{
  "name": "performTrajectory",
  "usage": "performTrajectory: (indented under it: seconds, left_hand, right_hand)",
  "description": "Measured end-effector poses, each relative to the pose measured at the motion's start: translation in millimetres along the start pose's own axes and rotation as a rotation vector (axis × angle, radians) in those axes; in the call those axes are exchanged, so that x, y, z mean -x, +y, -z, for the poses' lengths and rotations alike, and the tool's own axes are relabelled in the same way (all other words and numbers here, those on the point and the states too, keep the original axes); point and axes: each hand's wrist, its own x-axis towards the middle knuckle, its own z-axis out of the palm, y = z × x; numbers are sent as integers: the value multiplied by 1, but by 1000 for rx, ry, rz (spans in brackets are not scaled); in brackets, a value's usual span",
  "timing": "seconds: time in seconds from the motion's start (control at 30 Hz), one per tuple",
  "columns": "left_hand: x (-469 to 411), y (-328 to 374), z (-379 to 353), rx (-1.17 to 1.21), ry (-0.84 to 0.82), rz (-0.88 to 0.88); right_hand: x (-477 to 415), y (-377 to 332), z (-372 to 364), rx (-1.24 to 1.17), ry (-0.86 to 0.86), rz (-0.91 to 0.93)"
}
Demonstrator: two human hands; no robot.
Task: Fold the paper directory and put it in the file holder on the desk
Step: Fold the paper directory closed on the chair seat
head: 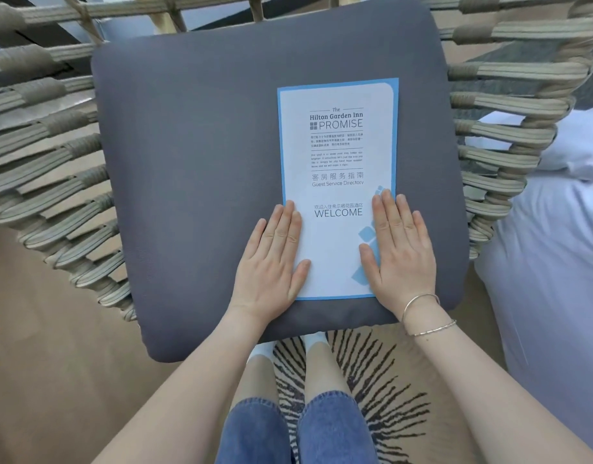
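The paper directory, white with a light-blue border and the words "Guest Service Directory" and "WELCOME", lies flat and folded to a narrow panel on a grey seat cushion. My left hand rests flat on its lower left edge, fingers together and stretched out. My right hand presses flat on its lower right edge, with two thin bracelets on the wrist. Neither hand grips the paper. No file holder or desk is in view.
The cushion sits in a woven rope chair whose sides rise left and right. A white bed stands at the right. Below are my legs in blue jeans on a striped rug and wooden floor.
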Motion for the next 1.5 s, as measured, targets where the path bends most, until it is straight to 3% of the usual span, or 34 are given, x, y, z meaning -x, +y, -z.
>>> performTrajectory:
  seconds: [0.37, 0.63, 0.77, 0.97, 1.1, 1.23, 1.37, 1.5]
  left_hand:
    - [-3, 15, 52, 64, -144, 53]
    - [-37, 9, 101, 160, -69, 101]
    - [-58, 8, 94, 229, -95, 217]
    - [-74, 21, 77, 331, -106, 382]
    - [-80, 29, 79, 664, -36, 509]
    - [-82, 20, 96, 1106, 2, 710]
    - [-79, 13, 130, 1375, -10, 737]
    - [-72, 19, 193, 1477, 6, 687]
  right_hand:
    - [1, -9, 48, -82, -174, -47]
    - [-25, -11, 95, -251, -81, -170]
    - [-48, -16, 94, -358, -56, -287]
    - [-67, -28, 80, -317, -142, -391]
    - [-68, -35, 80, -487, -145, -428]
    - [-65, -25, 92, -837, -96, -508]
    - [-60, -20, 123, -1089, -110, -535]
    - [-50, -25, 189, -1210, -84, -461]
